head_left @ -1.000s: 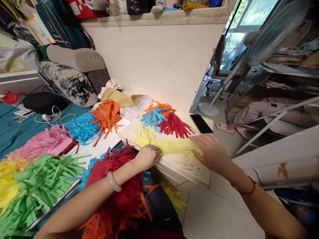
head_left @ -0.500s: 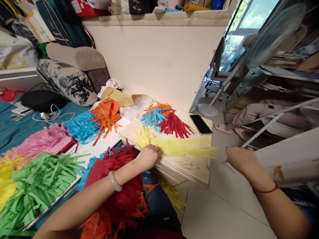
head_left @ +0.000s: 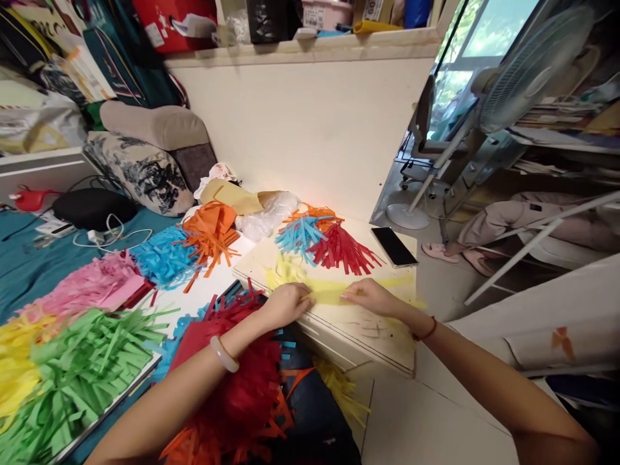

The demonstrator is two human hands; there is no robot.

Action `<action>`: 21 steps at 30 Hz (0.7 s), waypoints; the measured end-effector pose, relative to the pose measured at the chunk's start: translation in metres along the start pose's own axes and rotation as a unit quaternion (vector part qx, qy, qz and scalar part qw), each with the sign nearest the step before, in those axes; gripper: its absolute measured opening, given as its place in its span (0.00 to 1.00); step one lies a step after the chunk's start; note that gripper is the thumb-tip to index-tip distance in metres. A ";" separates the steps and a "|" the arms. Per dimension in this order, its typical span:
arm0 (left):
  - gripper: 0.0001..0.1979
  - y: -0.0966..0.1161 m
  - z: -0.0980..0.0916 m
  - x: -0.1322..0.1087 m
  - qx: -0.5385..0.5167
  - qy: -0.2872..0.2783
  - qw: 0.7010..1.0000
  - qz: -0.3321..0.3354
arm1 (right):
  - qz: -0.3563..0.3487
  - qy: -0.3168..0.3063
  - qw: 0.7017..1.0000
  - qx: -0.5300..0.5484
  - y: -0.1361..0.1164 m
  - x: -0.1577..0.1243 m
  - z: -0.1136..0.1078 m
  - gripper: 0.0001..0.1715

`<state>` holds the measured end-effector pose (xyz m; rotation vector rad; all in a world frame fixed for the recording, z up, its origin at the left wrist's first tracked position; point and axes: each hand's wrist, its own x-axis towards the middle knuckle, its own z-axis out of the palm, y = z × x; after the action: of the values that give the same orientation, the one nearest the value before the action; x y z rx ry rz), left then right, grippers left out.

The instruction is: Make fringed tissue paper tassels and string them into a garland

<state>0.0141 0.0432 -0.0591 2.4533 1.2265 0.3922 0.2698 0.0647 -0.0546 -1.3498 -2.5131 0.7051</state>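
Observation:
A fringed yellow tissue paper (head_left: 327,294) stretches across the pale wooden top (head_left: 358,329), its cut strands spreading at both ends. My left hand (head_left: 285,305) is closed, its fingers pinching the paper near the front edge of the top. To its right my right hand (head_left: 374,297) has its thumb and fingers together on the same paper. Just behind lie a red tassel (head_left: 343,250), a light blue tassel (head_left: 299,236) and an orange one (head_left: 317,212). Fringed dark red paper (head_left: 227,361) covers my lap.
A black phone (head_left: 394,247) lies at the top's right side. On the left are piles of green (head_left: 97,352), pink (head_left: 90,278), blue (head_left: 165,258) and orange (head_left: 210,229) fringed paper. A standing fan (head_left: 523,77) and a seated person's legs (head_left: 498,223) are at right.
My right hand has come in from the far right, off the top, and now holds the yellow paper near my left hand. My left hand stays at about the same place.

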 end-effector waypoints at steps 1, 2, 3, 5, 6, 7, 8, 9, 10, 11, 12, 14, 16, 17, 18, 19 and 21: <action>0.15 -0.003 -0.002 0.004 -0.005 -0.002 1.000 -0.023 | 0.037 -0.010 0.999 -0.026 0.000 0.003 -0.003 0.27; 0.15 -0.006 -0.004 0.008 -0.002 -0.001 0.999 -0.041 | 0.065 -0.011 0.996 -0.056 -0.002 0.006 -0.005 0.26; 0.15 -0.009 -0.005 0.012 0.005 0.000 0.998 -0.057 | 0.083 -0.004 0.993 -0.080 -0.005 0.009 -0.006 0.24; 0.14 -0.012 -0.007 0.019 0.019 0.002 0.996 -0.088 | 0.108 0.013 0.988 -0.110 -0.011 0.013 -0.005 0.19; 0.14 -0.013 -0.007 0.023 0.027 0.002 0.994 -0.102 | 0.119 0.015 0.985 -0.124 -0.013 0.015 -0.004 0.17; 0.13 -0.014 -0.008 0.026 0.034 0.000 0.993 -0.114 | 0.128 0.014 0.982 -0.136 -0.015 0.016 -0.004 0.17; 0.12 -0.014 -0.008 0.029 0.040 -0.004 0.992 -0.124 | 0.133 0.008 0.980 -0.145 -0.016 0.017 -0.003 0.16; 0.11 -0.013 -0.008 0.031 0.046 -0.009 0.990 -0.131 | 0.136 0.000 0.979 -0.151 -0.016 0.019 -0.004 0.16; 0.10 -0.013 -0.008 0.033 0.051 -0.013 0.989 -0.136 | 0.138 -0.010 0.978 -0.156 -0.016 0.020 -0.004 0.16; 0.10 -0.013 -0.008 0.034 0.055 -0.018 0.989 -0.139 | 0.138 -0.022 0.977 -0.159 -0.016 0.022 -0.006 0.16; 0.10 -0.013 -0.009 0.035 0.059 -0.022 0.988 -0.140 | 0.137 -0.034 0.977 -0.160 -0.015 0.024 -0.008 0.16; 0.10 -0.013 -0.010 0.036 0.066 -0.029 0.987 -0.142 | 0.133 -0.057 0.977 -0.157 -0.015 0.027 -0.011 0.17; 0.11 -0.013 -0.010 0.037 0.070 -0.035 0.987 -0.142 | 0.127 -0.078 0.977 -0.150 -0.014 0.030 -0.015 0.18; 0.10 -0.014 -0.009 0.038 0.072 -0.036 0.987 -0.142 | 0.125 -0.086 0.978 -0.146 -0.014 0.031 -0.017 0.18; 0.10 -0.014 -0.008 0.038 0.075 -0.036 0.987 -0.141 | 0.124 -0.092 0.978 -0.144 -0.014 0.032 -0.018 0.18; 0.10 -0.014 -0.007 0.038 0.078 -0.035 0.987 -0.139 | 0.124 -0.096 0.977 -0.142 -0.015 0.032 -0.019 0.19; 0.09 -0.014 -0.005 0.037 0.084 -0.027 0.987 -0.130 | 0.125 -0.102 0.977 -0.140 -0.016 0.033 -0.019 0.19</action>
<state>0.0240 0.0814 -0.0580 2.3766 1.5902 0.1540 0.2474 0.0910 -0.0316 -1.7981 -2.7123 0.5761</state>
